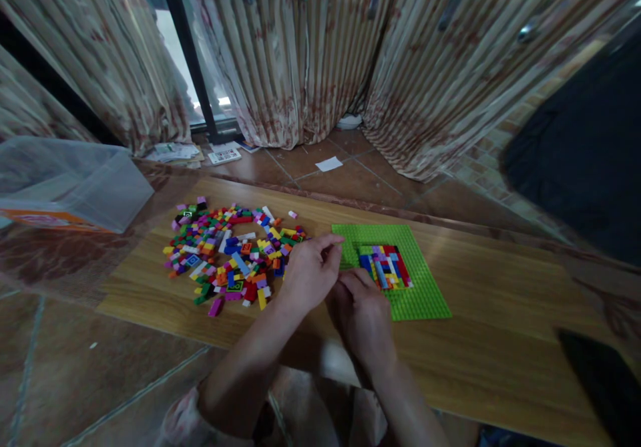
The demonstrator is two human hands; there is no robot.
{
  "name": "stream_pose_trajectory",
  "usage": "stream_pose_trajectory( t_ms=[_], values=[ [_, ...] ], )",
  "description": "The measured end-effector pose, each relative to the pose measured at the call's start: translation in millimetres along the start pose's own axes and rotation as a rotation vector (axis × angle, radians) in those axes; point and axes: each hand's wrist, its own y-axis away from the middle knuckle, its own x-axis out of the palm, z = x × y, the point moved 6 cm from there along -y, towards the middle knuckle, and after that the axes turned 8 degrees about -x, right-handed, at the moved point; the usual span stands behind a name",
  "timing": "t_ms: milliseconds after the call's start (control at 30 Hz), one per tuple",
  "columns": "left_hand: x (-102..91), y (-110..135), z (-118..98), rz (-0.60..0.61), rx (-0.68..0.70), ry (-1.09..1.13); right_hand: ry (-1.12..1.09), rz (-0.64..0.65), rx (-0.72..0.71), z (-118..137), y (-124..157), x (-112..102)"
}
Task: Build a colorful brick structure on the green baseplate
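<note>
Above the gap between the loose toy bricks and the green baseplate, my two hands are close together. My left hand is closed, thumb and fingers bent toward each other; anything in it is hidden. Just right of it and lower, my right hand is also closed, with its fingers curled under and out of sight. It covers the near left part of the baseplate. On the baseplate stands a multicoloured block of joined bricks, with red, blue, purple, white and yellow showing.
The wooden board carries the bricks and baseplate. A clear plastic bin stands beyond its left end. At the right edge lies a dark flat object. Papers lie on the tiled floor before the striped curtains.
</note>
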Motion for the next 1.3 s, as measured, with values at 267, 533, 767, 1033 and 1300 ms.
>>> stream_pose_trajectory(
  t_ms=[267,533,767,1033,1300],
  values=[
    [13.3,5,-6,0.067,0.026,-0.113,-0.042,-0.247,0.142,-47,17,-68],
    [37.7,17,-12,0.169,0.101,-0.164,0.013,-0.127,0.242,-77,29,-79],
    [57.8,25,-15,0.265,0.153,-0.282,0.125,-0.074,0.149,-67,24,-68],
    [65.9,30,-14,0.323,0.167,-0.321,0.167,-0.085,0.147,-62,24,-63],
    [68.7,34,-13,0.337,0.171,-0.387,0.144,-0.204,0.220,-65,25,-64]
  ],
)
